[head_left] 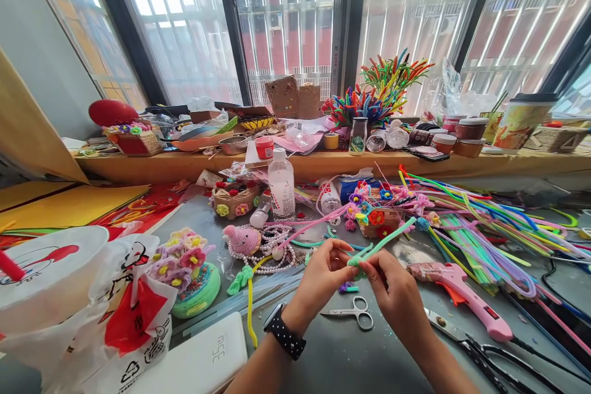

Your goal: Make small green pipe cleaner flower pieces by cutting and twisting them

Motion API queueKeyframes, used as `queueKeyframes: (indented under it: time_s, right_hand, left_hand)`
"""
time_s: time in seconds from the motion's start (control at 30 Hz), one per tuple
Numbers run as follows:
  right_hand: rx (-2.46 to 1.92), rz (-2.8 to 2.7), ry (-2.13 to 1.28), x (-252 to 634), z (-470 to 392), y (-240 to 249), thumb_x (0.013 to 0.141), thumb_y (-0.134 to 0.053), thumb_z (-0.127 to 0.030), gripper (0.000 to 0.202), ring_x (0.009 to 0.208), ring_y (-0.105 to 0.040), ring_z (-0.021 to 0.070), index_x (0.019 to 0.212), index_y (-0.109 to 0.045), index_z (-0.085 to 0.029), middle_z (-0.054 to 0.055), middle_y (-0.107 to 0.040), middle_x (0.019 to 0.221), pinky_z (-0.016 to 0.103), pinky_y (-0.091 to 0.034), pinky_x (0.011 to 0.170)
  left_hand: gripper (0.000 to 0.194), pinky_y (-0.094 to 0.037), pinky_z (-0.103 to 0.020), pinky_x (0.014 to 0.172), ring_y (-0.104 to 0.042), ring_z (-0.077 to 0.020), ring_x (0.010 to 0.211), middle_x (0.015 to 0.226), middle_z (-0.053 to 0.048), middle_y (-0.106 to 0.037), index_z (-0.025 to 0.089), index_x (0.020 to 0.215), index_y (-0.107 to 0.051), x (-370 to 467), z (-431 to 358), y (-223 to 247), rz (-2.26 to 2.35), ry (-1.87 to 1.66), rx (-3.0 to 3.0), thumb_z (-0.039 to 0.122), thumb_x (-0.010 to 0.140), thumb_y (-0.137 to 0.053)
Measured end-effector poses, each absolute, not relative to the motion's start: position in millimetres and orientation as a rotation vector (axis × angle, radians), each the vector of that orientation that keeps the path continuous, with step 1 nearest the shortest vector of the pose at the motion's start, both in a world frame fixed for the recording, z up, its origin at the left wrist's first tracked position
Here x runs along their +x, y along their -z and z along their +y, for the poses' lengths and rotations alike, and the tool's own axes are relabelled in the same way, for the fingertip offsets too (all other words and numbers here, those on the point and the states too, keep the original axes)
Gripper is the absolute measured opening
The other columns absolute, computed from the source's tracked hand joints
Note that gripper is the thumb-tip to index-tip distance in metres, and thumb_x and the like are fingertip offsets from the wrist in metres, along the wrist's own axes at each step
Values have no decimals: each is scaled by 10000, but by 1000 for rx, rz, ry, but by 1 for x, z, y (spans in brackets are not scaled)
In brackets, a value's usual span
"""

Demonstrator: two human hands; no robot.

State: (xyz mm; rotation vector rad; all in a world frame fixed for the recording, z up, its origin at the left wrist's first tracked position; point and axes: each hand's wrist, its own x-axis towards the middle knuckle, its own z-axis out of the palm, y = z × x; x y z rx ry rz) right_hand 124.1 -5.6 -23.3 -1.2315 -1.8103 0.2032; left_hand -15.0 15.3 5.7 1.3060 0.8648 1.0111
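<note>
Both my hands meet over the middle of the table around a mint-green pipe cleaner, whose straight end points up to the right. My left hand pinches its folded part between thumb and fingers. Close against it, my right hand grips the same pipe cleaner with thumb and forefinger. Small silver scissors lie on the table just below and between the hands. Right of my right hand rest a pink glue gun and large black-handled shears. Fingers hide part of the fold.
A white power bank and a plastic bag lie left, near a pipe-cleaner flower pot. Bundles of coloured pipe cleaners spread right. A clear bottle stands behind the hands, before a cluttered windowsill.
</note>
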Motion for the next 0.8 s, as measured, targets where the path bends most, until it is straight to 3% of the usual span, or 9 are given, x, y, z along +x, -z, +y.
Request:
queueKeyframes:
  time_s: [0.13, 0.23, 0.6, 0.8]
  right_hand:
    - [-1133, -1942, -127, 128, -3, 23, 850, -374, -218, 151, 616, -486, 134, 740, -474, -191, 17, -502, 673, 234, -383, 574]
    - [-1115, -2010, -86, 130, -3, 20, 855, -365, -222, 163, 608, -476, 132, 732, -468, -193, 15, -492, 661, 228, -378, 560]
    - [-1164, -2101, 290, 130, -6, 15, 856, -333, -215, 242, 584, -460, 140, 663, -475, -180, 25, -503, 622, 231, -341, 532]
    - [-1168, -1974, 319, 126, -7, 22, 852, -343, -185, 224, 594, -470, 134, 663, -463, -183, 26, -503, 620, 221, -347, 559]
  left_hand:
    - [210, -408, -218, 581, -540, -120, 657, 738, -24, -581, 138, 798, -547, -24, 16, -8, 922, -818, 1674, 326, 706, -533]
    - [228, -405, -218, 572, -558, -127, 645, 733, -29, -607, 142, 772, -556, -28, 16, -9, 933, -682, 1825, 339, 761, -442]
    - [156, -386, -195, 542, -546, -117, 578, 632, -18, -615, 148, 674, -535, -26, 13, -14, 1011, -683, 2026, 242, 752, -438]
    - [117, -400, -199, 550, -555, -123, 586, 602, -3, -573, 156, 663, -494, -22, 12, -10, 982, -740, 1922, 228, 739, -442]
